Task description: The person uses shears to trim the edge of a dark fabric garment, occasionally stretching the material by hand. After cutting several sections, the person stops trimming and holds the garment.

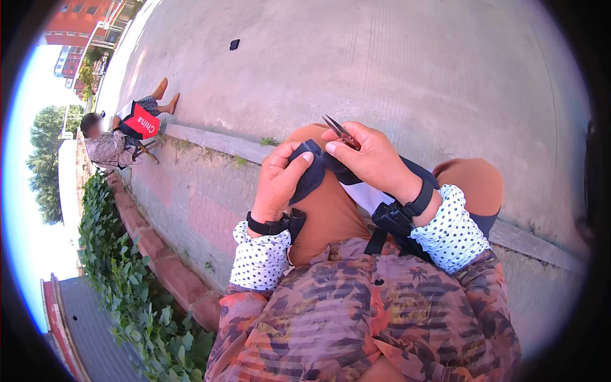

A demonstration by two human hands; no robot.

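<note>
Above my lap, my left hand (279, 181) pinches a piece of dark navy cloth (309, 178), its thumb lying on top. My right hand (375, 159) is closed around a pair of small thread snips (342, 132), their pointed blades directed up and to the left, away from the cloth. The fingers of that hand also rest at the cloth's right edge; whether they grip it too, I cannot tell. More of the dark and white fabric (363, 196) runs below my right hand, over my brown trousers (324, 213). Both wrists wear black straps over dotted white sleeve covers.
A grey kerb (210, 139) runs past my knees between paving and the concrete roadway (382, 57). Out on the concrete lies a small black object (234, 44). To the left another person (111, 146) sits with red, black and white cloth (141, 121). Leafy plants (127, 274) grow behind reddish edging blocks (149, 251).
</note>
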